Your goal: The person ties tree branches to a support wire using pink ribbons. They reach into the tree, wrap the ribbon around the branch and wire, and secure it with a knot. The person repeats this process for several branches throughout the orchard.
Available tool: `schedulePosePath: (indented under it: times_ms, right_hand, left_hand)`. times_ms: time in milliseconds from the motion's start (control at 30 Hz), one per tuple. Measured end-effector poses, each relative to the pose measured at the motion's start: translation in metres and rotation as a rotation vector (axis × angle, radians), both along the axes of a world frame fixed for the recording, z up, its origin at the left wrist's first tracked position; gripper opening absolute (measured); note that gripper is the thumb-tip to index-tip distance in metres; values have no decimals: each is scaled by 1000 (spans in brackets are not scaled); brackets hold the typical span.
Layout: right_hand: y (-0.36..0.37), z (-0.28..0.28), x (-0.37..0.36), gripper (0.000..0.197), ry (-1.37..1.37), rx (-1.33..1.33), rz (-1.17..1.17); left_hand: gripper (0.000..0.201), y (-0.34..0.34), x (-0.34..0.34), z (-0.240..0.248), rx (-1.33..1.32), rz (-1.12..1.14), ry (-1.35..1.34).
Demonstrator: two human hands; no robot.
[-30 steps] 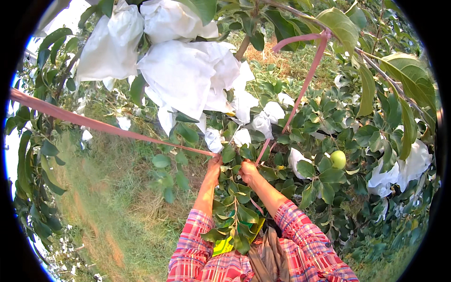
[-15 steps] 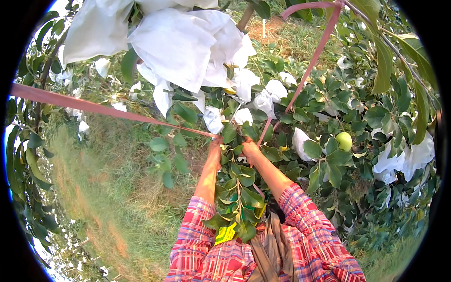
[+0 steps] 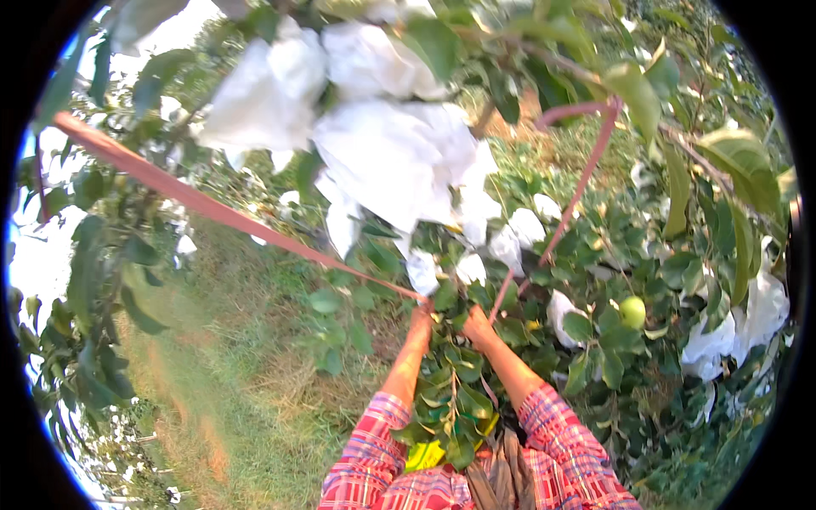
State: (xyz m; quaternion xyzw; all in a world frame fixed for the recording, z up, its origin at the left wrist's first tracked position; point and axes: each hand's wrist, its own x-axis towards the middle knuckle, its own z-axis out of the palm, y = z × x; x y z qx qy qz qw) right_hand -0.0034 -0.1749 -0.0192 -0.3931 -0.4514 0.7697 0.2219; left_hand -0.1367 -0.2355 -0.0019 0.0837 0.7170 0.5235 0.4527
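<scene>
A flat pink ribbon [image 3: 246, 225] runs taut from the upper left down to my left hand [image 3: 422, 316], whose fingers are closed on its end among the leaves. My right hand [image 3: 478, 325] is just to the right, closed beside a leafy branch [image 3: 455, 387]; leaves hide its fingers and what they hold. Another length of pink ribbon [image 3: 582, 174] comes down from a branch at the upper right and passes by my right hand. Small white bags [image 3: 422, 270] hang right above both hands.
Large white bags [image 3: 382, 157] hang in a cluster overhead. A green apple [image 3: 631, 312] shows among leaves on the right, near more white bags [image 3: 710, 344]. Grass [image 3: 246, 382] covers the ground at left. A bright yellow item [image 3: 425, 456] lies against my front.
The whole view has tilted up, so hands, ribbon and bags appear lower and slightly further right. Both hands keep about the same place relative to the ribbon and branch.
</scene>
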Motion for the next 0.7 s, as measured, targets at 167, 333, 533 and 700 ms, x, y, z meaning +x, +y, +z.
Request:
schedulePosePath:
  times_ms: [167, 333, 533, 700]
  right_hand:
    - [23, -11, 14, 5, 159, -487, -132]
    - [26, 14, 12, 9, 269, -501, -48]
    - [18, 9, 16, 12, 396, -463, 81]
    - [24, 3, 20, 12, 328, -418, 2]
  left_hand:
    - [44, 20, 36, 50, 64, -124, -8]
    - [36, 16, 21, 22, 103, -283, 344]
    - [27, 3, 44, 140, 170, -183, 904]
    - [19, 6, 44, 164, 417, -163, 872]
